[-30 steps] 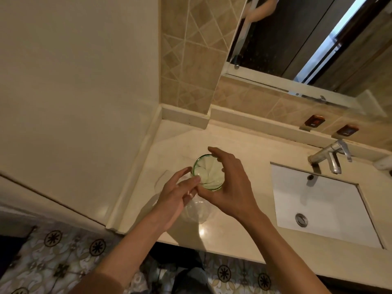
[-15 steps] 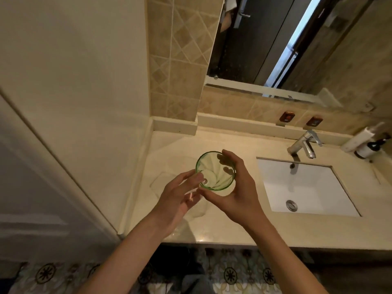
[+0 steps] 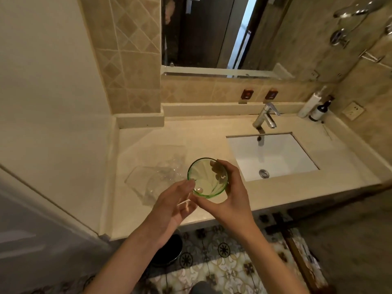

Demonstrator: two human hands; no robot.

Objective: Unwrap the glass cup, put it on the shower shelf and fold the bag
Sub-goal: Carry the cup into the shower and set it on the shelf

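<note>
Right hand (image 3: 229, 194) wraps the cup (image 3: 207, 177) from its right side: thumb under the near wall, fingers curled over the far rim, fingertips showing through the green glass. Cup is held mouth-up, above the front part of the counter (image 3: 203, 136), not resting on it.

Left hand (image 3: 176, 200) is half-open, palm turned inward, fingertips touching the cup's left wall. Something thin and clear seems to lie across the palm; cannot tell whether it grips the bag or just brushes it.

Bag (image 3: 157, 179) lies crumpled on the counter just left of the cup, clear film, hard to trace at its edges. It looks free of the cup, or nearly so.

Step in hand, by my reading: unwrapping is about done and the cup is bare. Next move calls for the left hand to let go and the right to carry the cup to the shower shelf. No shelf is clearly visible; shower fittings (image 3: 347, 24) show at upper right, so the carry probably goes that way.

Edges: sink (image 3: 273, 155) opens just right of the cup; faucet (image 3: 266, 117) stands behind it. Counter front edge runs under both wrists. Wall (image 3: 53, 102) closes the left side. Open room lies to the right, over the floor (image 3: 339, 240).
</note>
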